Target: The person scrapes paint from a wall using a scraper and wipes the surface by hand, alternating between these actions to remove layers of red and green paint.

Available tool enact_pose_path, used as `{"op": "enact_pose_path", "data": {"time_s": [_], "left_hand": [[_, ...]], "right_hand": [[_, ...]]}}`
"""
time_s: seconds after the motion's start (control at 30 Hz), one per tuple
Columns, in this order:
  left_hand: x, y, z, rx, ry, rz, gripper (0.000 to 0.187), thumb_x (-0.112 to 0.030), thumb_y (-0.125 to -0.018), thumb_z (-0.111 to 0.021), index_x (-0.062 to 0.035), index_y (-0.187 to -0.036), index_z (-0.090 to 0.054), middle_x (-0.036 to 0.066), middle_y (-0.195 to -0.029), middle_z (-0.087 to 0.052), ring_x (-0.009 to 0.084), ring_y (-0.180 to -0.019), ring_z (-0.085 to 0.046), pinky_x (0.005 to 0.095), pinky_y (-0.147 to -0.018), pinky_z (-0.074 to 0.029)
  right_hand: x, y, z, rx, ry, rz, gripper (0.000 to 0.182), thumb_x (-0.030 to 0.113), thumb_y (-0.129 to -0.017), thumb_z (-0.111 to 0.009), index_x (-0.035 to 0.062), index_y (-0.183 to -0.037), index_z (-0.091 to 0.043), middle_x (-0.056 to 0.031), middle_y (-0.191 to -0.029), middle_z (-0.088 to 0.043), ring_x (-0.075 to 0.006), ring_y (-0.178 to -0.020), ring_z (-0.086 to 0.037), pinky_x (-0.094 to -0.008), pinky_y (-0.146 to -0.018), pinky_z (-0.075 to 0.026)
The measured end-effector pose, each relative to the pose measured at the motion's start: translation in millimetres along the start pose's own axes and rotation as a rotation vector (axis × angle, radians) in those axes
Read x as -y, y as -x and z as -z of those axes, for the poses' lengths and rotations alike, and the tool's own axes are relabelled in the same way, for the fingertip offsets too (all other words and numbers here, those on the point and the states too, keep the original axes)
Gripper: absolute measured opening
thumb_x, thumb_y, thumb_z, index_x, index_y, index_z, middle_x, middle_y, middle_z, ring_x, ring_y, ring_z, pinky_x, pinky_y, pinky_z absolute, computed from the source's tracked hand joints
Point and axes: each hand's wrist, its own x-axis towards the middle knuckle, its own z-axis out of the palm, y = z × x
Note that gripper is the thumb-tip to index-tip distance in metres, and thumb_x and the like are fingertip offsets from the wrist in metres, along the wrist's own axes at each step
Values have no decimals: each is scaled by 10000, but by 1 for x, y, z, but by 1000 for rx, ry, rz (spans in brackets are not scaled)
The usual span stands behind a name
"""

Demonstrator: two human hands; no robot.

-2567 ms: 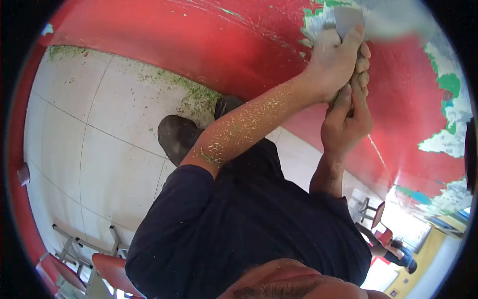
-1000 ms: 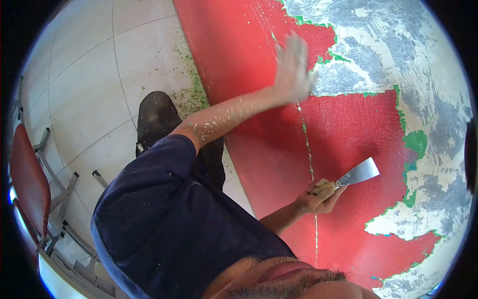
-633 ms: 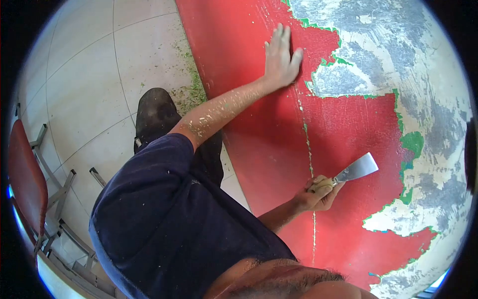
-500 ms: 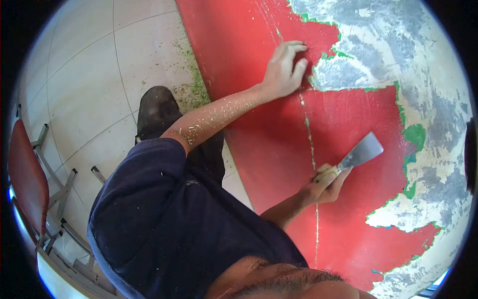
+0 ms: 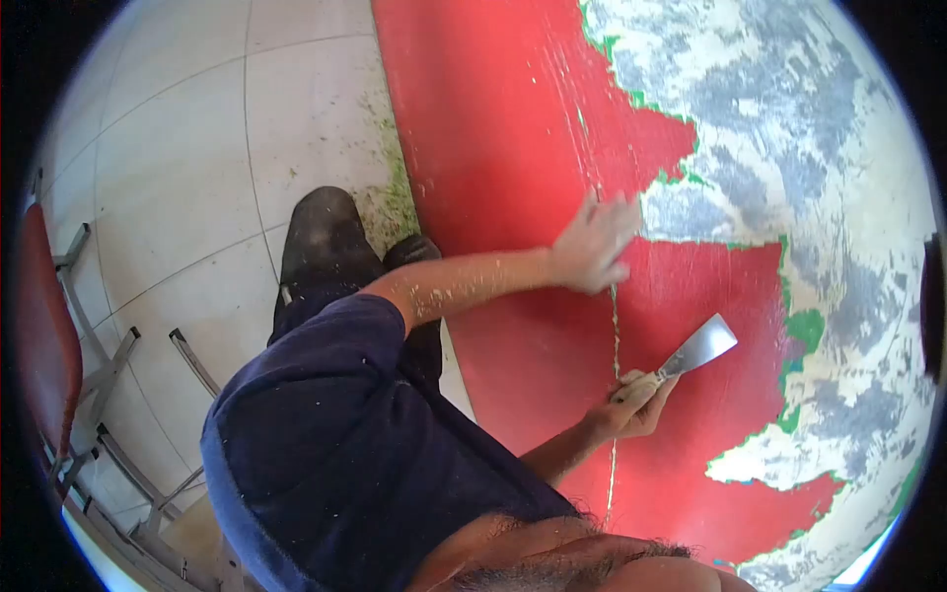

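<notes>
My right hand [image 5: 636,409] grips the pale handle of a putty knife [image 5: 697,347]. Its wide metal blade points up and right over the red painted surface [image 5: 710,286]. My left hand [image 5: 597,244], slightly blurred, is open with its fingers extended and its back toward me. It overlaps the red paint at the left corner of a stripped patch [image 5: 681,209]. Under my left hand runs a thin pale scored line [image 5: 616,335], reaching down past my right wrist. Bits of debris cling to my left forearm [image 5: 464,286].
Right of the red paint, a large scraped area [image 5: 858,286] shows white and grey with ragged green edges. Green flakes [image 5: 390,192] lie on the tiled floor [image 5: 187,178] along the surface's base, near my shoes [image 5: 330,232]. A red chair [image 5: 49,335] with metal legs stands at the left.
My left hand has shifted down along the red surface, and its curled fingers have straightened. My right hand keeps its hold on the putty knife. The whole view has shifted slightly.
</notes>
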Motion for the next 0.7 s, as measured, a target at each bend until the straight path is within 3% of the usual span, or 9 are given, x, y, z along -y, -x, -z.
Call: {"op": "enact_pose_path", "data": {"time_s": [0.07, 0.17, 0.23, 0.3, 0.33, 0.4, 0.47, 0.57, 0.7], "left_hand": [[-17, 16, 14, 54, 113, -144, 613, -242, -799, -601, 24, -1318, -412, 268, -1399, -374, 423, -1293, -379, 628, -1024, -254], [-23, 27, 21, -45, 349, -285, 447, -215, -833, -580, -13, -1226, -508, 225, -1342, -459, 383, -1256, -437, 557, -999, -339], [-23, 20, 32, 160, 573, 23, 424, -216, -837, -583, -33, -1215, -531, 197, -1322, -492, 373, -1247, -451, 515, -1002, -360], [-33, -3, 54, 62, 536, 21, 458, -248, -835, -599, -58, -1245, -524, 173, -1344, -482, 363, -1269, -431, 520, -1029, -340], [-26, -24, 64, -146, 385, -141, 505, -279, -832, -612, -72, -1280, -504, 164, -1377, -456, 358, -1296, -404, 545, -1054, -308], [-2, -55, 67, -77, 29, -323, 623, -350, -821, -618, -88, -1357, -437, 140, -1462, -356, 340, -1355, -323, 622, -1086, -203], [34, -92, 66, 111, -197, -321, 709, -412, -829, -594, -99, -1418, -353, 110, -1526, -239, 333, -1404, -218, 674, -1083, -76], [74, -126, 82, -35, -141, -285, 723, -417, -848, -562, -87, -1439, -308, 133, -1538, -197, 361, -1415, -168, 684, -1070, -43], [116, -144, 98, -261, -66, 69, 751, -389, -861, -549, -62, -1462, -238, 175, -1538, -165, 385, -1417, -135, 663, -1077, -47]], "right_hand": [[9, -3, -12, 13, -18, 16, 477, 132, -952, -450, -141, -1336, -376, 35, -556, -338, -60, -494, -346, -208, -443, -296], [19, -3, -25, 13, 63, -65, 474, 130, -950, -453, -115, -1349, -382, 4, -602, -419, -61, -495, -359, -204, -433, -297], [15, -3, -29, 93, 59, -87, 476, 126, -948, -453, -100, -1360, -376, -25, -664, -485, -58, -492, -363, -202, -428, -295], [19, 1, -31, 134, 76, -108, 475, 118, -950, -446, -86, -1372, -368, -47, -719, -533, -53, -487, -365, -199, -426, -293], [26, -1, -35, 139, 90, -110, 473, 112, -952, -440, -80, -1378, -363, -55, -744, -549, -50, -485, -365, -197, -427, -293], [31, -3, -37, 129, 114, -104, 470, 103, -957, -428, -71, -1387, -353, -65, -787, -571, -43, -482, -363, -194, -423, -290], [33, -5, -37, 115, 121, -88, 466, 97, -963, -416, -66, -1393, -343, -71, -823, -583, -37, -481, -357, -192, -415, -285], [30, -7, -24, 94, 243, -16, 456, 90, -969, -405, -78, -1388, -343, -52, -814, -566, -34, -492, -349, -192, -415, -278], [26, -3, -23, 53, 147, -85, 452, 76, -957, -408, -84, -1378, -359, -20, -743, -511, -36, -508, -346, -200, -435, -278]]}}
